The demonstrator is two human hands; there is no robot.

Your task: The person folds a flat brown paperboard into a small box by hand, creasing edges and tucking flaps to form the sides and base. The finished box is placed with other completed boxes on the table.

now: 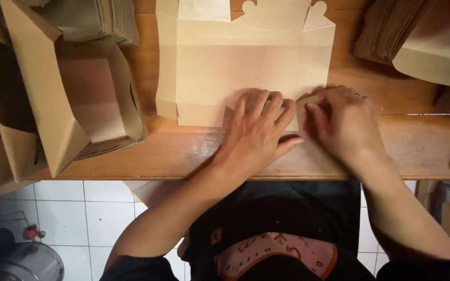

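Observation:
A flat unfolded kraft paper box blank lies on the wooden table in front of me. My left hand presses flat on the blank's near edge, fingers spread over a small flap. Just to its right, my right hand pinches and bends a corner flap of the same blank upward. Both hands sit close together at the blank's near right corner.
Folded paper boxes are nested in a stack at the left. More flat blanks are piled at the back left, and another stack with a folded box stands at the back right. White floor tiles show below the table edge.

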